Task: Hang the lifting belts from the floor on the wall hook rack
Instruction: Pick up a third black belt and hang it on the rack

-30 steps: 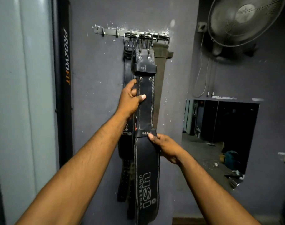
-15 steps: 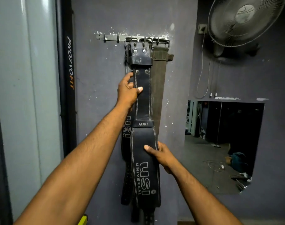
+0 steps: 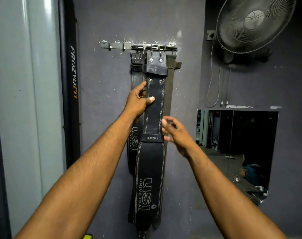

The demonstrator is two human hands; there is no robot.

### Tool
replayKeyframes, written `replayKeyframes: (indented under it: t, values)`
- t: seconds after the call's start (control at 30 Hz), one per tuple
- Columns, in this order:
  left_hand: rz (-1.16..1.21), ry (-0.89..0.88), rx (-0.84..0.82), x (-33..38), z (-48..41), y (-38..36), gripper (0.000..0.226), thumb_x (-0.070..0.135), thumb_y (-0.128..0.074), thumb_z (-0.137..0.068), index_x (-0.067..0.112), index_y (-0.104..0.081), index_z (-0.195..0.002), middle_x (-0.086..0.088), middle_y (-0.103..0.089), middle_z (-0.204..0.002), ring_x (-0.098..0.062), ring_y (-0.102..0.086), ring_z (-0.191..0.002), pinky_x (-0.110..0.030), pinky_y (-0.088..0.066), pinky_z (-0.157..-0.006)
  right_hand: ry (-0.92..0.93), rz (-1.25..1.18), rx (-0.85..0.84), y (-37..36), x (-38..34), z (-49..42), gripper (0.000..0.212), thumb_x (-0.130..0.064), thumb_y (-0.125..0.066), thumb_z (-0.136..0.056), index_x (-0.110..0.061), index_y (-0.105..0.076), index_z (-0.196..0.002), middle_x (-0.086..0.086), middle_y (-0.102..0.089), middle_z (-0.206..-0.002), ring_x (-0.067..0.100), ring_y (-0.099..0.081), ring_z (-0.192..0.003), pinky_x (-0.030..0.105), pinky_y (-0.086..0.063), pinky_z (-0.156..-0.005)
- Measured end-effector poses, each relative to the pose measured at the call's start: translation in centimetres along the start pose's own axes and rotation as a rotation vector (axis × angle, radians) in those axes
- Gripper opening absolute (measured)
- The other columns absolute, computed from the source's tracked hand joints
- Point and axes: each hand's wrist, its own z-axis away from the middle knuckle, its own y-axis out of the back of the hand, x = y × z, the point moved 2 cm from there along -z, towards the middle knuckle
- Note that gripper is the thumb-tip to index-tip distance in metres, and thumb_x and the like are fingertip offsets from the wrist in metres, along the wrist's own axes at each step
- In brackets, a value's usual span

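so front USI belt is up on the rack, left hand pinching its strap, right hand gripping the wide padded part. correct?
Not quite. The head view shows the right hand open beside the front USI belt, level with its logo loop, fingers spread and gripping nothing. The rest holds: the belt's buckle end sits at the hook rack and the left hand pinches the narrow strap.

- The front belt (image 3: 151, 169) was black with pale stitching along its edges and grey "USI UNIVERSAL" lettering.
- The belt on the left (image 3: 134, 87) was black too.
- The belt on the right (image 3: 171, 80) was olive brown.
- The hook rack (image 3: 122, 46) was silver metal.
- The wall (image 3: 103, 118) was dark purple-grey, flecked white near the rack.
- The upright post far left (image 3: 72, 83) was black with white and orange letters.
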Motion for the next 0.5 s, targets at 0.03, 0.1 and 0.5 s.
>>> replayKeyframes:
  t: [0.03, 0.1, 0.5]
  values:
    - [-0.013, -0.006, -0.006, 0.0, 0.1, -0.1, 0.073, -0.013, -0.062, -0.082, 0.023, -0.047, -0.144, -0.014, -0.059, -0.132, -0.025, -0.059, -0.121, -0.037, -0.055, -0.096, 0.051, 0.000, 0.011, 0.2, -2.3, -0.9, 0.026, -0.035, -0.064, -0.095, -0.029, -0.060, -0.120, -0.004, -0.065, -0.114, 0.018, -0.064, -0.109, 0.039, -0.056, -0.090]
    - [-0.025, -0.032, -0.022, 0.1, 0.6, -0.3, 0.072, -0.013, -0.061, -0.084, 0.020, -0.045, -0.145, -0.011, -0.064, -0.124, -0.020, -0.063, -0.113, -0.035, -0.055, -0.096, 0.091, 0.124, -0.040, 0.1, -5.6, -2.4, 0.020, -0.024, -0.066, -0.095, -0.026, -0.062, -0.114, 0.005, -0.069, -0.112, 0.022, -0.068, -0.107, 0.043, -0.056, -0.093]
    - [-0.062, 0.210, -0.315, -7.2, 7.3, 4.2, 0.035, 0.009, -0.060, -0.094, 0.017, -0.061, -0.128, -0.005, -0.067, -0.127, -0.021, -0.060, -0.124, -0.041, -0.043, -0.111, 0.203, 0.239, 0.063, 0.4, -9.3, -6.2, 0.034, -0.016, -0.076, -0.086, -0.006, -0.065, -0.116, 0.020, -0.073, -0.110, 0.034, -0.074, -0.097, 0.034, -0.062, -0.064]
